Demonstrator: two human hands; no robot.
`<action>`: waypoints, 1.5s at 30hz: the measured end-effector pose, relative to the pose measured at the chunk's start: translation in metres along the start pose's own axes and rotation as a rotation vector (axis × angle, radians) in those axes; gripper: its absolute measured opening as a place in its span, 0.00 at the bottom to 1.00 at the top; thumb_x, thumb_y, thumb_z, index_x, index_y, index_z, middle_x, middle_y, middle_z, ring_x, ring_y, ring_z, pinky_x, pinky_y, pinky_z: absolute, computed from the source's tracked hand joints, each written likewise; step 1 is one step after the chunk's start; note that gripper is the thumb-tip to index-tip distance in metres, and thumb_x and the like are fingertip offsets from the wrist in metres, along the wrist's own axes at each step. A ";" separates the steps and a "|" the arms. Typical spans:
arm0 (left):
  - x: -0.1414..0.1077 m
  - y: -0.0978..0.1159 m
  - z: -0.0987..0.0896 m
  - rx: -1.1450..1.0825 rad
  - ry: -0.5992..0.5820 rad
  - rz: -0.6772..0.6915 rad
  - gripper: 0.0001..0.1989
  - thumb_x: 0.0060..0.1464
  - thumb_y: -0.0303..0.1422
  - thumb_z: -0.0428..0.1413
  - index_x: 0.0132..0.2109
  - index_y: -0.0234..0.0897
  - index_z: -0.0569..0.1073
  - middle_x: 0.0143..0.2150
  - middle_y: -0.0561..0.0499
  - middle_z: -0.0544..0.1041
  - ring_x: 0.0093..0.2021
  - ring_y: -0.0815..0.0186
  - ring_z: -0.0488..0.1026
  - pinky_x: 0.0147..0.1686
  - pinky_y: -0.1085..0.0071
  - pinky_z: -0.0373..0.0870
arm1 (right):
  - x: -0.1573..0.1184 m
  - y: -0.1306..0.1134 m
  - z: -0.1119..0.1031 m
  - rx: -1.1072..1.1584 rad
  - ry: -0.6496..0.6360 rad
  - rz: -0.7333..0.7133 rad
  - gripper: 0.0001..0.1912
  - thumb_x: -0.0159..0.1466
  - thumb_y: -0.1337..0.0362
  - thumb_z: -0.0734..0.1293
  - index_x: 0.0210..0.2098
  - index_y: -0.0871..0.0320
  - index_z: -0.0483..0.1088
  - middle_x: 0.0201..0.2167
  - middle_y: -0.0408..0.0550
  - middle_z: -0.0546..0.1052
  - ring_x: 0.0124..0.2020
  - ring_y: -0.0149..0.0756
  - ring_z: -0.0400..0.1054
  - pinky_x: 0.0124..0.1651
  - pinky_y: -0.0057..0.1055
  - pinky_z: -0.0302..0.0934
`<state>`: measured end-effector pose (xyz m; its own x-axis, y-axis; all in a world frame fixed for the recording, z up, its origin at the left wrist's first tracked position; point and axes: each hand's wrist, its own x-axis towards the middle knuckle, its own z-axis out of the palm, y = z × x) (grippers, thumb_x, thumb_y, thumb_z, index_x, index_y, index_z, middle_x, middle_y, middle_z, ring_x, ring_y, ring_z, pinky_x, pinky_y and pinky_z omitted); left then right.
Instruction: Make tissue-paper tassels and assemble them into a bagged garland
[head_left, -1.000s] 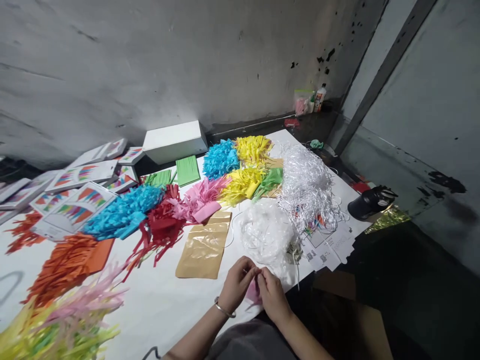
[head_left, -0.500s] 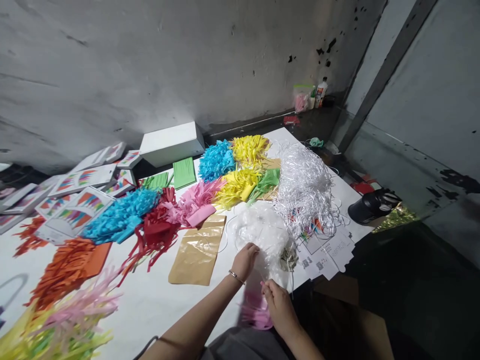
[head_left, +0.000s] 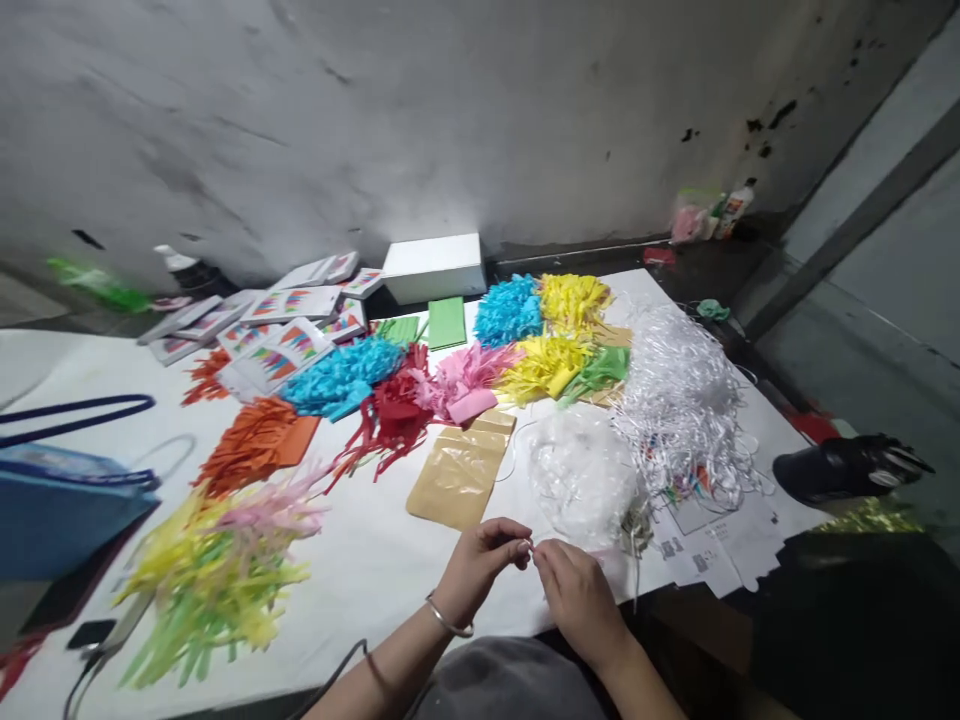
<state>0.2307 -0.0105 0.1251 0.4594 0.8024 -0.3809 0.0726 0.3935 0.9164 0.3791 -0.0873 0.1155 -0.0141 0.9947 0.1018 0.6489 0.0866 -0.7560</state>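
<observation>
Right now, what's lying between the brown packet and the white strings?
In the head view, crumpled clear plastic lies between the brown packet and the white strings, with a thin cord curling beside the packet.

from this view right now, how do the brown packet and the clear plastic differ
The brown packet is tan, while the clear plastic looks whitish and see-through. The brown packet lies flat with fairly straight edges; the clear plastic sits crumpled in a rounded heap. In the picture, the brown packet is left of the clear plastic. Both rest on the white table cover.
</observation>
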 end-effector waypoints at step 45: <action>-0.109 -0.001 -0.373 0.856 1.077 0.212 0.10 0.52 0.31 0.49 0.36 0.37 0.76 0.39 0.42 0.72 0.44 0.52 0.69 0.49 0.53 0.65 | 0.063 -0.118 0.199 0.100 -0.060 -0.161 0.17 0.65 0.62 0.63 0.54 0.51 0.64 0.48 0.50 0.74 0.48 0.40 0.70 0.51 0.35 0.65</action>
<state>-0.1503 0.0689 0.1200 -0.3420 0.9122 0.2256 0.7811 0.1425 0.6080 0.1503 -0.0240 0.0823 -0.1587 0.9689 0.1900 0.5558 0.2467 -0.7939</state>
